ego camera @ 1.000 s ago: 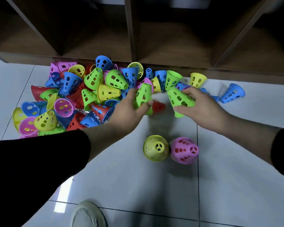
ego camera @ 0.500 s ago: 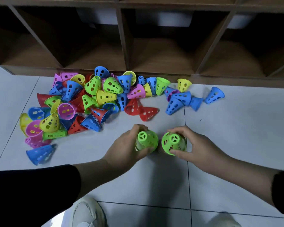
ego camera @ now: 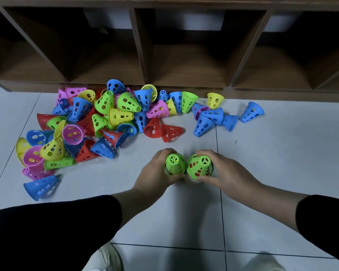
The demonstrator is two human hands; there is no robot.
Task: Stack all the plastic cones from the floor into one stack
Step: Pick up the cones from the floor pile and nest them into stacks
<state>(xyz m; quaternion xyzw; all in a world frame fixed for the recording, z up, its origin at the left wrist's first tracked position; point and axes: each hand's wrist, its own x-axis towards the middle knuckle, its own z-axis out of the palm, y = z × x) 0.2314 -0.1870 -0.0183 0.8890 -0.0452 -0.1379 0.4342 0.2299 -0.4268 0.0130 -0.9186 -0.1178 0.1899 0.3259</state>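
My left hand grips a green cone that stands tip-up on the floor. Right beside it, touching, stands a second green cone gripped by my right hand; red shows through its holes, so another cone sits under it. A big pile of loose cones in blue, green, yellow, pink and red lies on the floor to the far left. A small group of blue cones lies behind my hands.
A brown wooden shelf unit with open compartments runs along the far edge of the white tiled floor. A single blue cone lies on its side at the left. My shoes show at the bottom.
Both hands came back from the pile, each with a green cone, and set them down tip-up side by side on the floor in front of me. The view has tilted up.
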